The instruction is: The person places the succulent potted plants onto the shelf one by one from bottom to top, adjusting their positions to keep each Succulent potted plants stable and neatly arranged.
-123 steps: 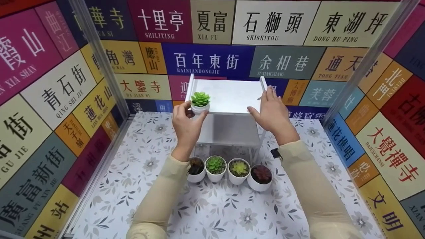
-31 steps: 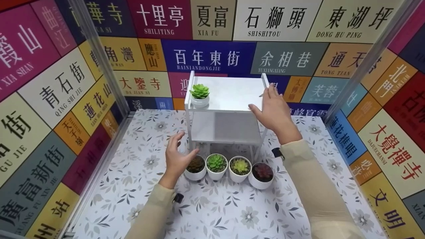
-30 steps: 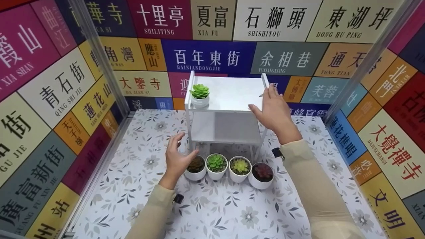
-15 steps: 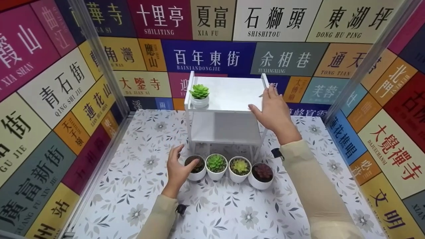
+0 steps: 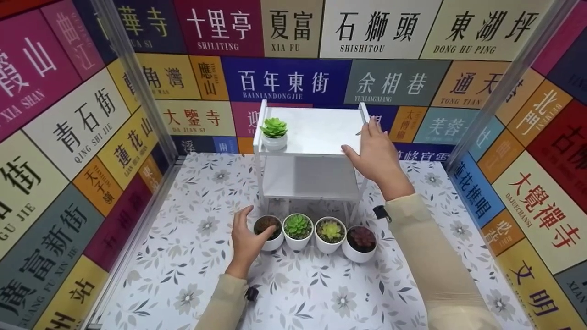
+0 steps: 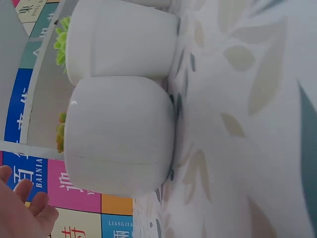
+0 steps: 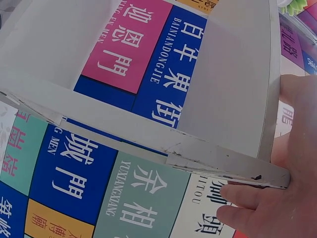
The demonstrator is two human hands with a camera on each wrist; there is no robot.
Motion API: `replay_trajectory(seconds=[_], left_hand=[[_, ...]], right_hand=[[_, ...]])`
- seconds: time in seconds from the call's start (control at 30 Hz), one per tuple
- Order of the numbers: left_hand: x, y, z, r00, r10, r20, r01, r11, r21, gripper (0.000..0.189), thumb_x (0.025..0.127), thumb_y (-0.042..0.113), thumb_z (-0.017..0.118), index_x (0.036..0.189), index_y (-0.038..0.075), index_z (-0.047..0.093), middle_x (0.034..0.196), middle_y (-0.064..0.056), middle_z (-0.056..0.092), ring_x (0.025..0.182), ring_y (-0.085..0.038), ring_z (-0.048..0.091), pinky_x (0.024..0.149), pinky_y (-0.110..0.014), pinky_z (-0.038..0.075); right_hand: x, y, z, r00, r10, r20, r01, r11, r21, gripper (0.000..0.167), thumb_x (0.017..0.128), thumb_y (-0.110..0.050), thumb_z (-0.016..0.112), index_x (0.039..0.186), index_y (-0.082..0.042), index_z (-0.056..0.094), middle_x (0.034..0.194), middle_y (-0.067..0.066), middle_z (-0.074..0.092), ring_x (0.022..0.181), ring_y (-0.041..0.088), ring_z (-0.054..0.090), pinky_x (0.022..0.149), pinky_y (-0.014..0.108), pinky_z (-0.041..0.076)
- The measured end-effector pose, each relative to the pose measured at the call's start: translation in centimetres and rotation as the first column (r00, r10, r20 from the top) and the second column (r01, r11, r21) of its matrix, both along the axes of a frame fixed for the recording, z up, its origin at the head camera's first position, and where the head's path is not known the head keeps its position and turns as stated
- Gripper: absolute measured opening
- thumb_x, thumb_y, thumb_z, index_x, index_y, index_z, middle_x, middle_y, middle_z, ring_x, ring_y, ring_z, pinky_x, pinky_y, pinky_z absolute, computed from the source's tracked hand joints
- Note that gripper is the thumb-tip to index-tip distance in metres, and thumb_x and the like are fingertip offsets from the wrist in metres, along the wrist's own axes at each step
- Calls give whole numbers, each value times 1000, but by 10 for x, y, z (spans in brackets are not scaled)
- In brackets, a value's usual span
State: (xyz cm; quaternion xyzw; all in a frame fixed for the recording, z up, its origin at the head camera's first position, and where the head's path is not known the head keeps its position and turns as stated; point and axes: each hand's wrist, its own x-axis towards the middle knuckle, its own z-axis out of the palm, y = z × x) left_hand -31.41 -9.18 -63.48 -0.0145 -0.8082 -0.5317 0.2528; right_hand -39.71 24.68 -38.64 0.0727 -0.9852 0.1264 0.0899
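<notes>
Spreading empty fingers, the left hand is hovering at the brown succulent's pot's nine o'clock, only the head view showing its thumb; the right hand, straight-fingered, is resting against the shelf's three-o'clock side.

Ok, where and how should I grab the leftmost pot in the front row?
The leftmost pot stands upright, so I'd pinch its rounded side wall, thumb in front, fingers behind, coming from the left: the neighbouring pot crowds its right, while the left hand is at its left.
</notes>
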Motion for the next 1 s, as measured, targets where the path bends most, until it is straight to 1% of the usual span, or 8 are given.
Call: replay_trajectory(seconds=[0.07,0.17,0.23,0.4,0.5,0.73,0.9,1.0], left_hand=[[1,1,-4,1000,5,13,-4,1000,-29,84,74,24,98,145,4,58,144,-18,57,137,-40,56,117,-58,44],[1,1,-8,1000,14,27,-12,999,-45,87,75,25,98,148,4,56,146,-19,56,138,-40,55,117,-59,44],[2,1,-10,999,15,39,-13,999,-49,89,75,26,98,149,3,55,148,-19,55,139,-40,55,117,-58,44],[2,2,-16,996,-9,94,14,999,-45,93,75,29,98,152,4,52,151,-20,52,141,-41,51,117,-61,43],[2,3,-19,993,-17,113,22,999,-39,94,75,29,98,152,4,51,152,-21,51,142,-42,50,118,-62,42],[3,5,-21,988,-18,151,26,998,-50,95,74,29,98,153,6,51,151,-19,52,141,-41,51,119,-59,43],[2,5,-22,985,-21,173,29,999,-40,98,71,31,99,152,4,51,150,-19,53,141,-41,52,120,-56,42],[2,5,-23,978,-21,206,27,999,-29,102,69,32,100,153,4,50,150,-20,53,141,-42,52,121,-56,42]], right_hand=[[-1,0,-1,1000,-1,0,1,1000,3,101,105,-66,46,166,8,14,177,26,3,166,41,8,134,57,13],[-2,-1,-2,1000,2,3,-2,1000,0,102,105,-67,45,166,8,13,177,26,3,166,41,8,134,56,13],[-2,-1,-2,1000,2,6,-2,1000,1,102,104,-68,44,167,8,13,177,26,3,166,41,8,134,56,12],[-1,0,-2,1000,-3,4,3,1000,4,102,105,-67,44,167,7,13,177,25,2,166,41,9,134,56,12],[-1,1,-1,1000,-3,2,3,1000,5,101,105,-67,44,167,8,13,177,25,2,166,41,9,134,57,12],[-1,0,0,1000,-3,10,3,1000,-5,102,104,-68,43,167,7,12,178,24,0,166,40,7,135,57,10],[-1,0,0,1000,-6,9,6,1000,-2,102,105,-68,43,167,7,12,178,25,1,166,40,7,135,56,10],[-1,0,-1,1000,-5,14,6,1000,-6,102,105,-67,43,167,7,12,178,24,1,166,40,6,135,56,9]])
